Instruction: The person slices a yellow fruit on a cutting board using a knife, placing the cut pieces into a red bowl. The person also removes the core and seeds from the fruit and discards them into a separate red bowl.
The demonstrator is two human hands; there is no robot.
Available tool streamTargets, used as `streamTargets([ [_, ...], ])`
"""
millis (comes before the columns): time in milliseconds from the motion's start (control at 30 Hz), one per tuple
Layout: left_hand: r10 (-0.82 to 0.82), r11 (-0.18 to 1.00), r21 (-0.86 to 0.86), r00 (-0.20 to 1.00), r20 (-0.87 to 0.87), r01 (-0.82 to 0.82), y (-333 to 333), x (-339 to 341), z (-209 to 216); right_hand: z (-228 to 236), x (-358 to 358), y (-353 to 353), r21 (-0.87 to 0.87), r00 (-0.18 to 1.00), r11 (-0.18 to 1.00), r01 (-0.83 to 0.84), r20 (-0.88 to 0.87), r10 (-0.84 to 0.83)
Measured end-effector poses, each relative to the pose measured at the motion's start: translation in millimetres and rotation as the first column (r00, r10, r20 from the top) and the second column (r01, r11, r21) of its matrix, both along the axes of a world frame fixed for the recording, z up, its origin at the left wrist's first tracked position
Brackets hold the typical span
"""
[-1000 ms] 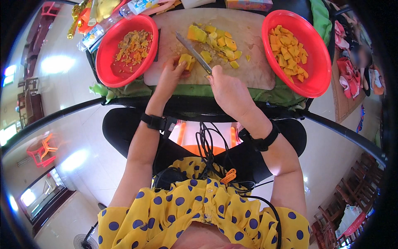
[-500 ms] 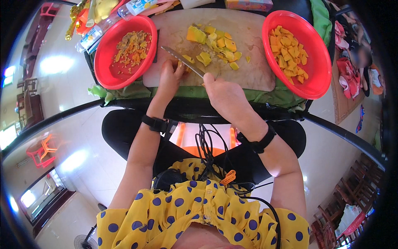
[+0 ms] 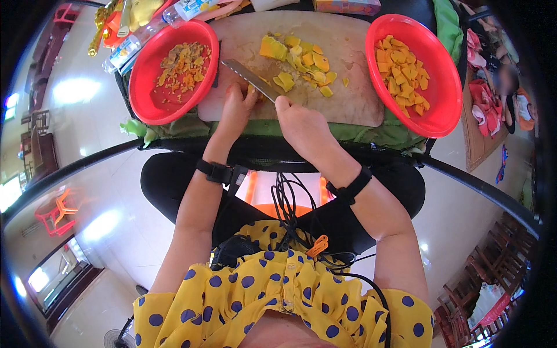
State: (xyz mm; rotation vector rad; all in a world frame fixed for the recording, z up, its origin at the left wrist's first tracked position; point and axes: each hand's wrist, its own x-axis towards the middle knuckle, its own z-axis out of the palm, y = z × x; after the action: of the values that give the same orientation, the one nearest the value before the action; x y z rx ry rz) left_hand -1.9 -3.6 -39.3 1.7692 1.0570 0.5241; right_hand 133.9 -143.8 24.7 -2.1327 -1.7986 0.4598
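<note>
A knife (image 3: pixel 253 80) is gripped by its handle in my right hand (image 3: pixel 304 124), the blade pointing up and to the left. Just below the blade, my left hand (image 3: pixel 235 109) pinches a small piece of pumpkin (image 3: pixel 250 90), mostly hidden by the fingers and knife. Both hands are over the near left part of a stained white cutting board (image 3: pixel 348 52). Beyond the blade lie cut yellow-orange pumpkin pieces (image 3: pixel 316 61) with greenish peel, and a larger chunk (image 3: pixel 272 47).
At the left a red basin (image 3: pixel 139 87) holds pumpkin scraps; another red basin (image 3: pixel 449 87), at the right, holds pumpkin cubes. Plastic bottles (image 3: pixel 123 53) lie past the left basin. Green cloth (image 3: pixel 354 134) edges the board. Black cables (image 3: pixel 284 200) hang over my lap.
My right hand and the knife have shifted left, so more of the blade lies past my left fingers. My left hand stays nearly in place.
</note>
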Motion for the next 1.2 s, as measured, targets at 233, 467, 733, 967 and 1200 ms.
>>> streamTargets([
  [233,-0.009,1.0,-0.009,0.999,-0.046,0.009,-1.1,-1.5,4.7,-8.6,11.2,21.8,-0.081,0.994,0.996,0.026,-0.102,-0.034],
  [467,0.06,0.952,-0.306,0.984,0.169,-0.006,-2.9,-5.6,2.6,18.3,36.9,11.0,-0.097,0.968,0.987,0.129,-0.204,-0.147],
  [733,0.025,0.948,0.316,0.983,-0.181,0.035,-23.4,8.2,14.8,33.9,30.4,-3.3,-0.05,0.968,0.988,0.145,-0.201,-0.152],
  [967,-0.025,0.961,-0.268,0.988,0.151,0.065,7.1,-6.5,10.2,39.0,33.0,-2.8,-0.046,0.97,0.987,0.154,-0.185,-0.16],
  [1200,-0.211,0.728,-0.564,0.909,0.359,0.391,16.8,-16.6,41.0,52.7,35.2,-3.8,-0.072,0.97,0.984,0.166,-0.171,-0.176],
])
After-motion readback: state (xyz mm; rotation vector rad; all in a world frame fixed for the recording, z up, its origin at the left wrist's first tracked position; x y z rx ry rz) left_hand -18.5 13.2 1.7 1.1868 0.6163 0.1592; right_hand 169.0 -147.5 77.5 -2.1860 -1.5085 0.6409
